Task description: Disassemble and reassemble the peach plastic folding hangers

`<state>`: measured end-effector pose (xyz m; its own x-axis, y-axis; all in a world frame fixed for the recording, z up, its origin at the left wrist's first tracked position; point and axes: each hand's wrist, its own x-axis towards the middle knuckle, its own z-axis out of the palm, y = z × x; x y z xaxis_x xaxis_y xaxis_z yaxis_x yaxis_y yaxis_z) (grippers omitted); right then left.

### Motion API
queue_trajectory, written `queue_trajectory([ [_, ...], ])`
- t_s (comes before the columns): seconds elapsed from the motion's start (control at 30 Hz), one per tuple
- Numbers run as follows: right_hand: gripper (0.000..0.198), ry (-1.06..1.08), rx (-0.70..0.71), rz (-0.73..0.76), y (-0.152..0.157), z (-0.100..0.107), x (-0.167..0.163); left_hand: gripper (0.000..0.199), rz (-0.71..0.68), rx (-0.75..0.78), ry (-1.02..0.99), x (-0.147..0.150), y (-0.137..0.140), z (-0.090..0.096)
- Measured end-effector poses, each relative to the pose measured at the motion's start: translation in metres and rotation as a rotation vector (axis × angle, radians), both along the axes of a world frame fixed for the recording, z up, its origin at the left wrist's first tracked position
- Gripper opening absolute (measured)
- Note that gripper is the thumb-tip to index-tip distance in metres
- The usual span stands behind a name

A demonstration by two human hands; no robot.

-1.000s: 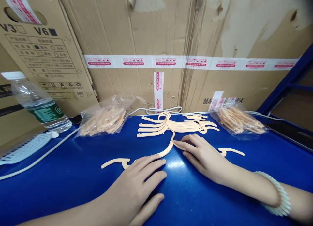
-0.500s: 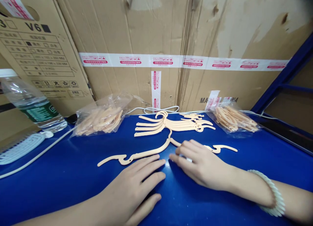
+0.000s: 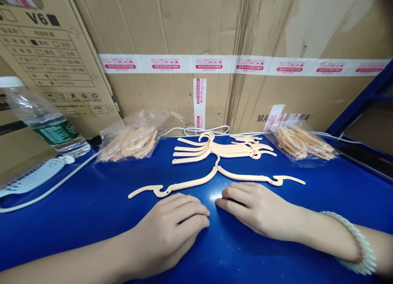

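Observation:
A peach-coloured folding clothes hanger (image 3: 194, 183) lies spread out flat on the blue tabletop, its two arms reaching left and right from the hook at the middle. My left hand (image 3: 178, 226) rests on the table just below its left arm, fingers loosely bent and slightly apart, thumb hidden. Below the right arm lies my right hand (image 3: 256, 206), palm down with relaxed fingers. Neither hand seems to hold anything. Behind the hanger, several similar hangers (image 3: 231, 150) are lined up in a row with their hooks together, and some small peach pieces (image 3: 245, 139) lie behind them.
Clear plastic bags of peach hanger parts stand at the left (image 3: 130, 145) and right (image 3: 302, 140). A water bottle (image 3: 50, 126), a hairbrush (image 3: 38, 175) and a white cable (image 3: 66, 179) are at far left. Cardboard boxes (image 3: 172, 100) wall off the back.
My right hand has drawn back off the hanger's right arm, uncovering it. My left fingers have bent in and the thumb has gone from sight. The view has shifted slightly.

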<state>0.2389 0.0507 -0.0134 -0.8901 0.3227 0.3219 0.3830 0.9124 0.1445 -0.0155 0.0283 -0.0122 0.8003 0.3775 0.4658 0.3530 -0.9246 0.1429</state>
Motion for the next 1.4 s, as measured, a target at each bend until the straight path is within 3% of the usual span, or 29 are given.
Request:
queue_trajectory([
  [0.83, 0.029, 0.032, -0.024, -0.023, 0.005, 0.008, 0.001, 0.02, 0.029, -0.028, -0.032, 0.001, 0.001, 0.005],
  [0.93, 0.027, 0.101, -0.036, -0.168, 0.026, 0.014, 0.019, 0.019, 0.048, -0.07, -0.043, 0.0, 0.002, 0.003],
  [1.1, 0.024, 0.218, -0.022, -0.643, 0.082, 0.027, 0.075, 0.018, 0.062, -0.147, -0.072, -0.001, 0.002, -0.001],
  [1.23, 0.025, 0.212, -0.016, -0.805, 0.112, 0.035, 0.106, 0.018, 0.068, -0.129, -0.079, -0.001, 0.001, -0.003],
  [1.4, 0.02, 0.083, -0.058, -0.876, 0.126, 0.036, 0.107, 0.021, 0.075, -0.115, -0.06, -0.001, -0.001, 0.0],
])
